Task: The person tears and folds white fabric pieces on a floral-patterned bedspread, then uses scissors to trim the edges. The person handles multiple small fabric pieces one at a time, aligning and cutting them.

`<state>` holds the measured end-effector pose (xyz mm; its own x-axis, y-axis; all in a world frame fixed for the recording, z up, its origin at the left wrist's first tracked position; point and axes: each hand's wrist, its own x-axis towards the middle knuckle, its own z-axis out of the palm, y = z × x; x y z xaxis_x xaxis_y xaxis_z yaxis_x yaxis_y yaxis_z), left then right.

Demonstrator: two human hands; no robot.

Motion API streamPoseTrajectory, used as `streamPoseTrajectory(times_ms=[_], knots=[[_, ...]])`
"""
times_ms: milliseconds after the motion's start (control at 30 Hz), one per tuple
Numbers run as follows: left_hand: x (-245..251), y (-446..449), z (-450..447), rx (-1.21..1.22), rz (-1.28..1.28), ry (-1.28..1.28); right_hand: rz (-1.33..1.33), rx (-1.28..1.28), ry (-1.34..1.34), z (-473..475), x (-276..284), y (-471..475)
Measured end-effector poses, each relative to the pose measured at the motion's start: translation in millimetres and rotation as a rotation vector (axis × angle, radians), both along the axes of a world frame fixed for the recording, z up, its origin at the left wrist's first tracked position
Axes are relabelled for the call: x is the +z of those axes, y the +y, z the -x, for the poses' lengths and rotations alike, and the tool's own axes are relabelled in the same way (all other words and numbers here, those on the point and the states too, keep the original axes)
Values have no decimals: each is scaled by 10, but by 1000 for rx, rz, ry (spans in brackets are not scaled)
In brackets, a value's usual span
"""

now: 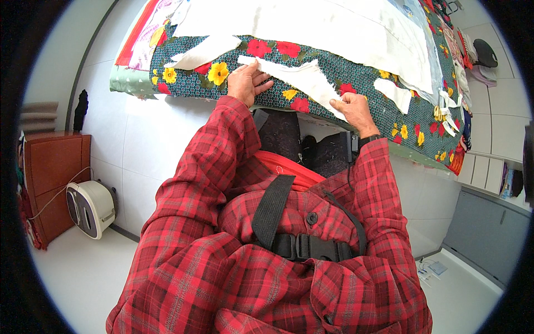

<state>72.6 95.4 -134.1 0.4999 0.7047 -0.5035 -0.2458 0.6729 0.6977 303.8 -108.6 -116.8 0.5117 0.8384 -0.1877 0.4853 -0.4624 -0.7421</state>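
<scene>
Stretched between my hands is a white fabric piece with frayed edges, lying over a floral cloth. My left hand pinches its narrow left end between thumb and forefinger, the other fingers spread. My right hand grips the tapered right end with the thumb on top. A second white scrap lies on the cloth beyond my left hand. To the right of my right hand rests a smaller white scrap. A large white fabric sheet spreads across the far side.
Yellow-handled scissors lie among thin white strips near the right edge of the cloth. On the floor at left stand a beige appliance with a cord and a brown wooden cabinet. A grey cabinet is at lower right.
</scene>
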Motion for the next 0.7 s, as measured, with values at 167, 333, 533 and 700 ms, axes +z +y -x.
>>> streamPoseTrajectory(times_ms=[167, 333, 533, 700], knots=[[-27, 13, -1, -4, 0, 1, -16, -21, 67, -22, -41, 2], [-55, 22, -1, -11, 1, -2, -79, -50, 171, 42, 6, 5], [-91, 32, -1, -4, 1, -12, -11, 6, 184, 52, 91, -13], [-119, 42, -6, 17, 1, -27, 35, 7, 115, 29, 43, -8]])
